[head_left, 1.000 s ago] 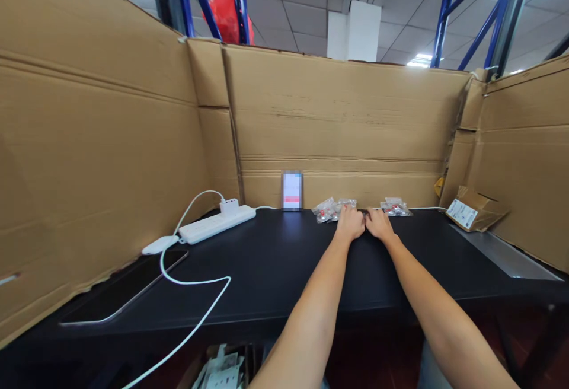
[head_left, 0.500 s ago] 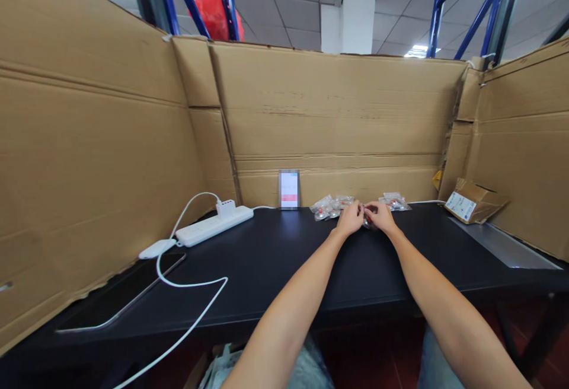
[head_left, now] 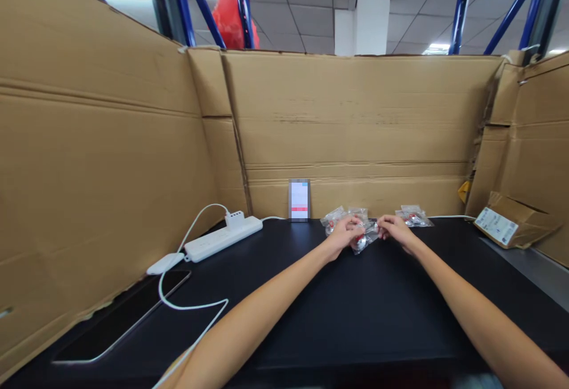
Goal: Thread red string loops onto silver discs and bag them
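Note:
A small clear plastic bag point(head_left: 365, 241) with red and silvery contents is stretched between my two hands above the black table. My left hand point(head_left: 344, 236) has its fingers closed on the bag's left side. With thumb and fingers pinched, my right hand point(head_left: 393, 227) grips the bag's right edge. Behind my left hand lies a pile of similar clear bags point(head_left: 332, 217), partly covered by the fingers. Just beyond my right hand rest more such bags point(head_left: 414, 216). What exactly the bags contain is too small to make out.
A phone point(head_left: 299, 200) leans against the cardboard back wall point(head_left: 355, 128). To the left are a white power strip point(head_left: 224, 239), a white cable point(head_left: 195, 306) and a dark flat tablet-like panel point(head_left: 122, 321). An open brown carton point(head_left: 511, 221) stands at the right.
My hands have moved apart, and the bag between them now shows more fully. My right hand has shifted right. The whole view has tilted and shifted slightly.

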### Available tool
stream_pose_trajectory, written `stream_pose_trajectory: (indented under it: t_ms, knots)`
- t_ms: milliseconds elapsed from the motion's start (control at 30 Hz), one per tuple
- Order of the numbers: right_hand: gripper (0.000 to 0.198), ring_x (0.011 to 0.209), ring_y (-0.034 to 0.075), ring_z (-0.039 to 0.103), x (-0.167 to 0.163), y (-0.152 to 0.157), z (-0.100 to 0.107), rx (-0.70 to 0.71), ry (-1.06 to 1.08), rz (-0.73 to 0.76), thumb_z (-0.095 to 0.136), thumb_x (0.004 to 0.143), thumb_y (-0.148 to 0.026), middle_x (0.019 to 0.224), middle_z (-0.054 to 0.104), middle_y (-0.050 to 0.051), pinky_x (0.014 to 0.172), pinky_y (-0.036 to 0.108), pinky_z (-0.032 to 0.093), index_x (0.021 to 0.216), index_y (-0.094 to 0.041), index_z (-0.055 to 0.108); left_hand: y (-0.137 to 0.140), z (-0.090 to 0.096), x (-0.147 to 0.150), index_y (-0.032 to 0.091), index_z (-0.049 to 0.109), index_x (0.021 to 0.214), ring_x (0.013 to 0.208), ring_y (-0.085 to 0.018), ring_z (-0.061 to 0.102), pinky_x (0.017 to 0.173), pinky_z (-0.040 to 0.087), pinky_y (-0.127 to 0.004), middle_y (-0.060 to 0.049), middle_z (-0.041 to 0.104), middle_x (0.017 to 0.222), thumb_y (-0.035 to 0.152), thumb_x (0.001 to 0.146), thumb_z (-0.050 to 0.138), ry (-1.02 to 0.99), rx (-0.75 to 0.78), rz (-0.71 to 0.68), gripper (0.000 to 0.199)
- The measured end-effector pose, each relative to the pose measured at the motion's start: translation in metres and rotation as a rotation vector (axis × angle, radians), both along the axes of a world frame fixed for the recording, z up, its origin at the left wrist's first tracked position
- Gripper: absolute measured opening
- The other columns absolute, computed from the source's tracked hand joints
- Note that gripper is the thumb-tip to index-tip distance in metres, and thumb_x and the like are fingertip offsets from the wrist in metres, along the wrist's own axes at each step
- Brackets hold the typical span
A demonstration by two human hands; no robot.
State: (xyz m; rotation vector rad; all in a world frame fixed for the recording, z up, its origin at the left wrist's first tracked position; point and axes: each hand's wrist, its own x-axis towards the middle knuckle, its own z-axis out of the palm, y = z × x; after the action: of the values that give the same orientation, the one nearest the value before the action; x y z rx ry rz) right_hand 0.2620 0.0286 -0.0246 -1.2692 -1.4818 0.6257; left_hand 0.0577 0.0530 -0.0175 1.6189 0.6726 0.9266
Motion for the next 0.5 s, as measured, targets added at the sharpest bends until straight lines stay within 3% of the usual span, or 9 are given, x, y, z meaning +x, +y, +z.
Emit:
stream_pose_trajectory:
  t_ms: [133, 233, 367, 500]
  knots:
    - [0.038, 0.057, 0.014, 0.059, -0.010, -0.010, -0.015, 0.039, 0.169, -0.046, 0.064, 0.071, -0.051, 0.080, 0.061, 0.002, 0.045, 0.023, 0.045, 0.089, -0.020, 0.053, -0.006, -0.005, -0.015, 0.016, 0.058, 0.102, 0.070, -0.016, 0.065, 0.060, 0.048, -0.025, -0.007, 0.069, 0.089, 0.031, 0.062, 0.079, -0.116, -0.113, 0.017, 0.048]
    - [0.041, 0.065, 0.014, 0.058, -0.014, -0.023, -0.019, 0.113, 0.220, -0.086, 0.069, 0.070, -0.052, 0.092, 0.055, 0.003, 0.050, 0.023, 0.047, 0.089, -0.022, 0.050, -0.009, -0.008, -0.019, 0.016, 0.058, 0.105, 0.071, -0.016, 0.066, 0.059, 0.047, -0.024, -0.007, 0.069, 0.090, 0.033, 0.063, 0.081, -0.179, -0.146, 0.059, 0.051]
    - [0.031, 0.082, 0.019, 0.059, -0.018, -0.034, -0.012, 0.215, 0.199, -0.056, 0.069, 0.077, -0.048, 0.099, 0.056, 0.007, 0.065, 0.027, 0.052, 0.090, -0.022, 0.061, -0.010, -0.009, -0.020, 0.017, 0.059, 0.103, 0.076, -0.018, 0.068, 0.066, 0.048, -0.024, -0.006, 0.072, 0.087, 0.029, 0.055, 0.088, -0.254, -0.276, 0.080, 0.058]
    - [0.034, 0.107, 0.028, 0.057, -0.019, -0.032, -0.007, 0.129, 0.202, 0.010, 0.068, 0.077, -0.055, 0.108, 0.060, 0.012, 0.076, 0.032, 0.052, 0.081, -0.022, 0.074, -0.010, -0.003, -0.025, 0.018, 0.060, 0.096, 0.083, -0.017, 0.068, 0.075, 0.049, -0.025, -0.006, 0.073, 0.092, 0.028, 0.058, 0.088, -0.311, -0.334, 0.009, 0.049]
